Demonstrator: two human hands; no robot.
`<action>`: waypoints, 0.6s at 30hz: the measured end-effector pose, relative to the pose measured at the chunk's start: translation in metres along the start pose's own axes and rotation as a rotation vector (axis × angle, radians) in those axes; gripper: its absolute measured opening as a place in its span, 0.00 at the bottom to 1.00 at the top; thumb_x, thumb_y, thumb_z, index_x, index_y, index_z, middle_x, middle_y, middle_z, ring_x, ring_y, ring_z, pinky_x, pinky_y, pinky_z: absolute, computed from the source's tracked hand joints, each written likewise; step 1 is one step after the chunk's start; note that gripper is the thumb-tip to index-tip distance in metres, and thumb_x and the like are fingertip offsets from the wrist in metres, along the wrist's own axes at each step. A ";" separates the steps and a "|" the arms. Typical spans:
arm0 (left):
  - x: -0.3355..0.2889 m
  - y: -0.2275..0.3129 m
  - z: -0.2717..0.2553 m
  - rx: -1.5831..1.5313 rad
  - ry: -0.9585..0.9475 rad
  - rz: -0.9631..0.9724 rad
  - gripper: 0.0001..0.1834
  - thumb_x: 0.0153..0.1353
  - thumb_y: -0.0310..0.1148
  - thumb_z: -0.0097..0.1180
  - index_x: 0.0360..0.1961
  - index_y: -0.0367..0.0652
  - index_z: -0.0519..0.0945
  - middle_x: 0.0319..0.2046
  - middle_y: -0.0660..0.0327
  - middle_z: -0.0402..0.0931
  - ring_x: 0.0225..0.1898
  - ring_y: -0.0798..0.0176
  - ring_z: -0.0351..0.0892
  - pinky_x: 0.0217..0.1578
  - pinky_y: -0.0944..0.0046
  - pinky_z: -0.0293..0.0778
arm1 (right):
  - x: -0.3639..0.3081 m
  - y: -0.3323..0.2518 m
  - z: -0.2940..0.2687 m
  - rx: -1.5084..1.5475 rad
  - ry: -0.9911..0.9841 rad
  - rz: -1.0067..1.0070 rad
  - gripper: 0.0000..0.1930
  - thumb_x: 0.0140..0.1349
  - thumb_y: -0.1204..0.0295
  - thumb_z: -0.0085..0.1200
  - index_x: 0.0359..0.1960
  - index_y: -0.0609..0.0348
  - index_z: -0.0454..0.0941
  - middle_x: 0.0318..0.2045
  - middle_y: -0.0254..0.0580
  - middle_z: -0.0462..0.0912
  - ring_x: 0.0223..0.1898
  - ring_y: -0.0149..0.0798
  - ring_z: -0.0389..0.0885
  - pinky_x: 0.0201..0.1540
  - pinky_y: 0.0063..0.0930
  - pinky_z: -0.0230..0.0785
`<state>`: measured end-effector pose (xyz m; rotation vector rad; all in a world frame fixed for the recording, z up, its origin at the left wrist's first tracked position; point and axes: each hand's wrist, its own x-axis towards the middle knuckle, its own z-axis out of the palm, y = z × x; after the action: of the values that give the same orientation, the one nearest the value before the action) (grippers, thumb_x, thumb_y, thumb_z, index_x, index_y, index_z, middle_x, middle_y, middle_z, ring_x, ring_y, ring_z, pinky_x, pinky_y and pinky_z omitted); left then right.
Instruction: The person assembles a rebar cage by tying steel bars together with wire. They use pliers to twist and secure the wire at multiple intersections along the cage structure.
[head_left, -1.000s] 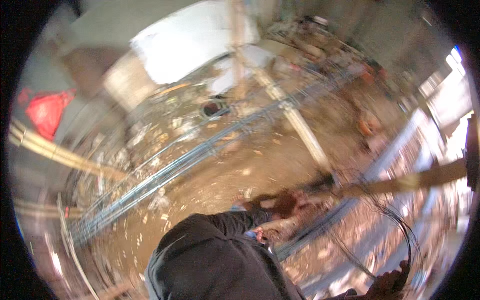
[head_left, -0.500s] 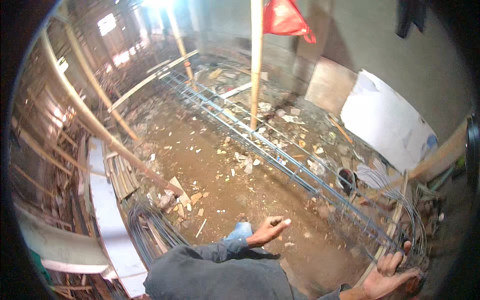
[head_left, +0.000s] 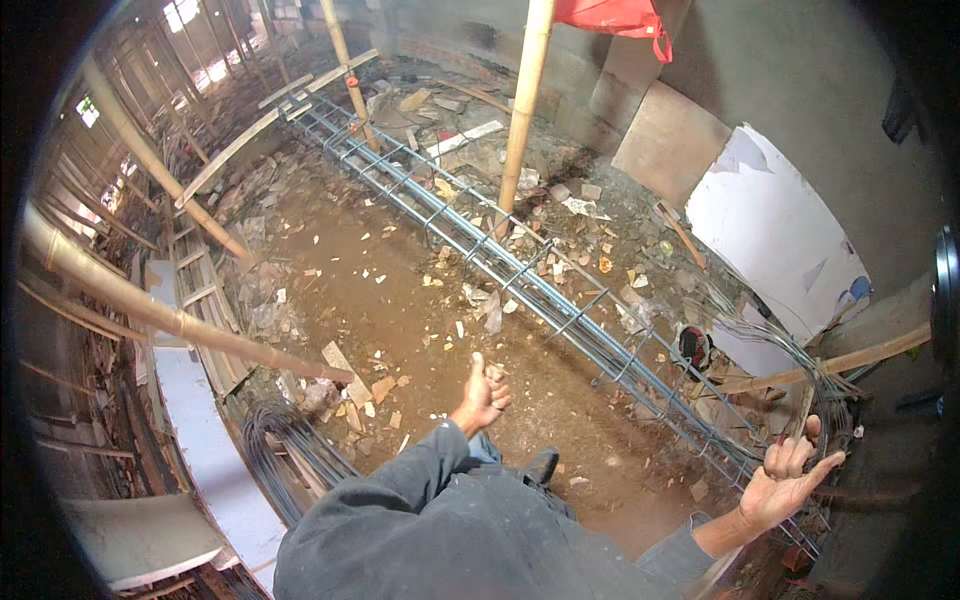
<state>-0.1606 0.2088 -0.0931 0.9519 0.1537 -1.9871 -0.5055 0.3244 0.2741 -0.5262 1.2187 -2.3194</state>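
My left hand (head_left: 484, 395) is raised over the dirt floor in front of my body. Its fingers curl inward with the thumb pointing up; whatever they may hold is hidden. At the lower right, my right hand (head_left: 784, 482) has its thumb stretched out sideways and its fingers partly bent and apart, with nothing seen in it. It is in front of the near end of a long rebar cage (head_left: 520, 270), made of steel bars with square ties. Whether the hand touches the bars, I cannot tell. The cage runs diagonally away to the far left.
Bamboo poles (head_left: 525, 120) stand around the cage, one slanting in at left (head_left: 190, 325). Coiled steel rods (head_left: 285, 440) lie at left beside a long white board (head_left: 220, 460). A dark bucket (head_left: 692, 345) and a white sheet (head_left: 780, 230) are near the wall at right. Rubble litters the ground.
The view has shifted. My left hand has turned from pointing right to thumb-up and moved up and left. My right hand appears higher in view, its fingers still apart.
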 end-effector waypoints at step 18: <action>-0.091 0.259 -0.046 -0.129 0.364 0.827 0.40 0.67 0.80 0.41 0.28 0.50 0.73 0.12 0.75 0.51 0.09 0.75 0.48 0.09 0.72 0.44 | 0.026 0.160 0.163 0.152 -0.286 0.111 0.34 0.82 0.48 0.46 0.65 0.77 0.70 0.21 0.23 0.45 0.21 0.22 0.40 0.23 0.23 0.36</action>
<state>0.0925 0.1388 -0.0001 1.0617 0.0679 -1.0328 -0.4047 0.1231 0.2297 -0.6901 0.9068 -2.1346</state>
